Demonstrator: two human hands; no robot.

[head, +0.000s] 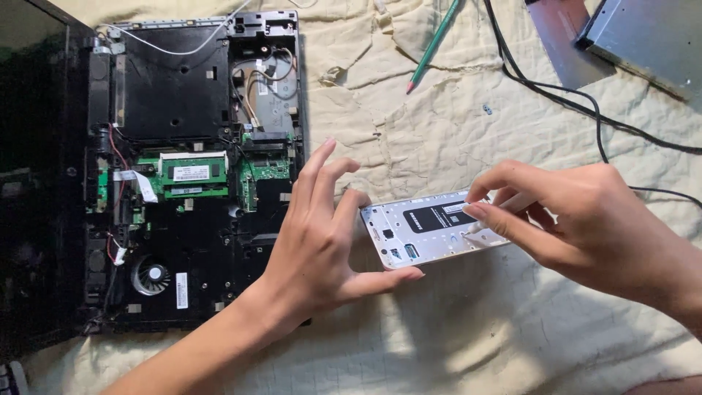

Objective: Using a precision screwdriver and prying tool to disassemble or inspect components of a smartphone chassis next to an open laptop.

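Head view: a smartphone point(431, 228) with its back cover off lies on a cream cloth point(439, 329), just right of centre, its white inner frame and black battery facing up. The left hand point(322, 249) steadies it at its nine o'clock end: thumb under the lower corner, index fingertip touching the top corner, the other fingers spread and free, so the grip is wide and loose, bracing more than holding. The right hand point(563, 216) sits at the phone's three o'clock end, fingers curled close, thumb and index pinched at the frame's edge; whether they hold a small part I cannot tell.

The step looks like prying or picking at the phone's inside. The next move likely calls for fine fingertip force while the left hand keeps the body from sliding.

At nine o'clock lies an opened laptop point(190, 175); at twelve o'clock, a green pencil point(435, 45).
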